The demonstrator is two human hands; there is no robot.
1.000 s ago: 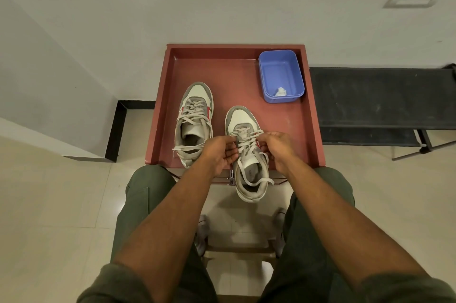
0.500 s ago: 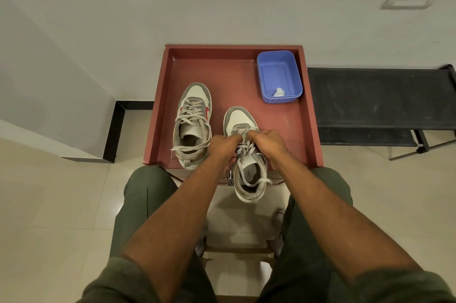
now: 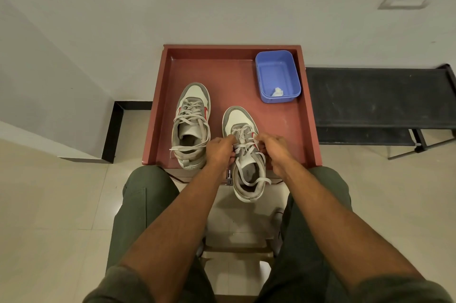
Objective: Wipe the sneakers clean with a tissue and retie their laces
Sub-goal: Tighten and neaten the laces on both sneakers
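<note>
Clearly the lace-tying step is in hand, on the right sneaker (image 3: 246,154), which sits at the near edge of the red tray (image 3: 291,125) with its heel hanging over the rim toward the person's knees. Both hands work at its upper eyelets: the left hand (image 3: 220,151) has its fingers curled in on the lace (image 3: 243,146) from the left side, and the right hand (image 3: 274,147) pinches the other strand from the right, so each grip is narrow and closed on lace rather than spread. A short length of lace runs taut between the two hands across the tongue, while a loose end loops down around the shoe's collar. I judge a knot or a bow is being formed but not yet drawn snug; how the strands cross under the fingers is hidden. The left sneaker (image 3: 191,127) stands just beside it, farther in on the tray, its laces slack and trailing off to the near left, so it looks untied. A crumpled tissue (image 3: 277,92) lies in the blue tub (image 3: 294,76) at the far right corner, which suggests the wiping is done. Next, the move calls for pulling both strands outward evenly to cinch the knot, then shifting to the left shoe.
</note>
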